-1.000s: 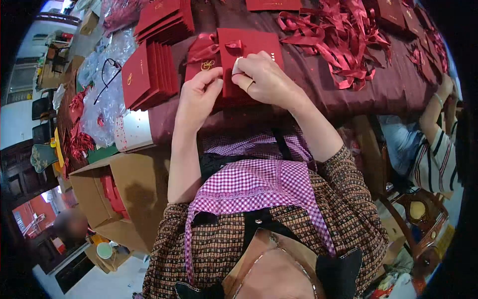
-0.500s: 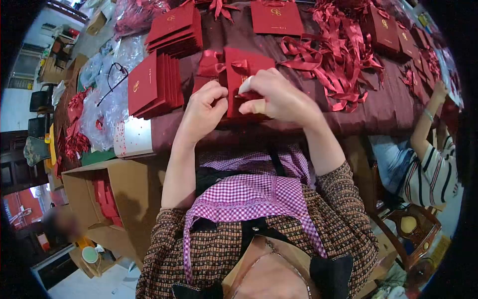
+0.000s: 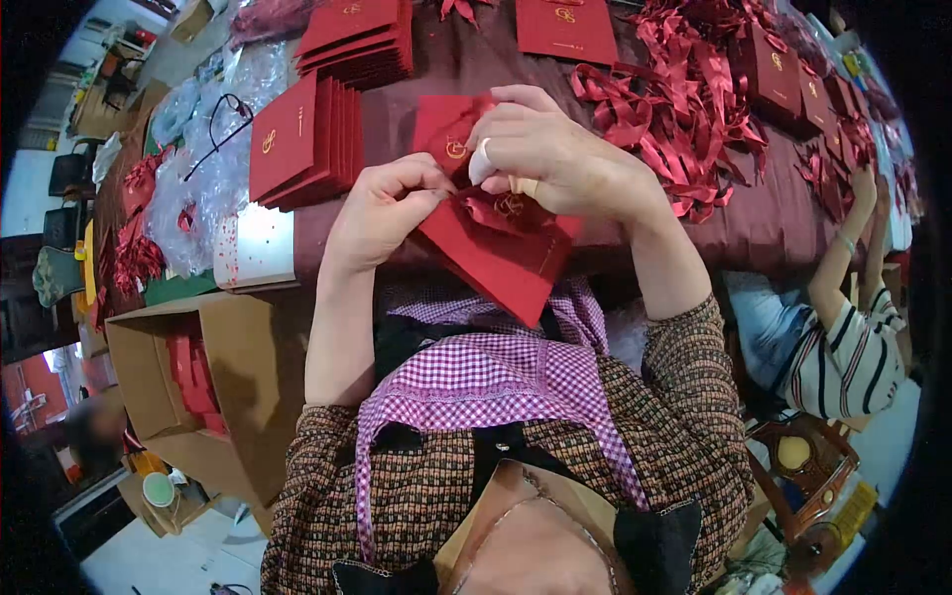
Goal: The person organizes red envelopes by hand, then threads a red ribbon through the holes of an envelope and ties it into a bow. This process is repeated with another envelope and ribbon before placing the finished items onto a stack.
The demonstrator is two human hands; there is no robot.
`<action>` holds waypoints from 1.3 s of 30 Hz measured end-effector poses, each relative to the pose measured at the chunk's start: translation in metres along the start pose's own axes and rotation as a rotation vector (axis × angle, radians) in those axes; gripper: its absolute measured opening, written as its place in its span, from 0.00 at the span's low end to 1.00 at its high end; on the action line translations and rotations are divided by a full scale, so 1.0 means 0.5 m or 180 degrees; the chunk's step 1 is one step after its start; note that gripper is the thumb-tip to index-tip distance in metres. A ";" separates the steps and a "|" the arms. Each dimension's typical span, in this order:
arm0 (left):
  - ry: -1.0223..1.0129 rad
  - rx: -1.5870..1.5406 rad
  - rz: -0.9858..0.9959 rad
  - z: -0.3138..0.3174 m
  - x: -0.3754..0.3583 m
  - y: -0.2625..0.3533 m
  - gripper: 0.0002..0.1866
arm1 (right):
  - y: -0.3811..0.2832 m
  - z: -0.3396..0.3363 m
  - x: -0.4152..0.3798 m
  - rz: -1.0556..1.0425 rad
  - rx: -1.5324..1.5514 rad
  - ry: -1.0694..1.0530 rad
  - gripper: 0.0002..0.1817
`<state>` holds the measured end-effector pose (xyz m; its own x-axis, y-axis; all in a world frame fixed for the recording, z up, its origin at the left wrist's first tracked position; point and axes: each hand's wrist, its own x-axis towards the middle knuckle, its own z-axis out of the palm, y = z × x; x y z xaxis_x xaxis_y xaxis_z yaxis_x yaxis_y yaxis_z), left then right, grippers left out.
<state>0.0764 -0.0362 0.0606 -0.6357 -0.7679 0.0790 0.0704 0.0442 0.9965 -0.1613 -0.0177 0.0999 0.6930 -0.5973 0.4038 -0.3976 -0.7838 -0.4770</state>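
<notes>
Your left hand [image 3: 382, 213] and right hand [image 3: 555, 159] both pinch the red card [image 3: 496, 258] with fingers closed on it, lifted off the table [image 3: 783, 208] edge, tilted above your checked apron [image 3: 496, 372].

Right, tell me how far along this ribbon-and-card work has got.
Done: a stack of red cards stands at the table's left and more fill the cardboard box. In hand: the left hand and right hand pinch a red card lifted off the table at its ribbon. Left: a heap of loose ribbons lies at right.
</notes>
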 end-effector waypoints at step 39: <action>0.0820 -0.1360 -0.0998 0.049 -0.015 -0.005 0.15 | 0.115 -0.011 -0.087 0.1385 -0.0267 0.1246 0.09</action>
<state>0.0625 -0.0148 0.0584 -0.4727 -0.8355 -0.2800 0.2468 -0.4306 0.8682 -0.2179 -0.0378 0.0592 0.1882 -0.8727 0.4505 -0.6529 -0.4539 -0.6064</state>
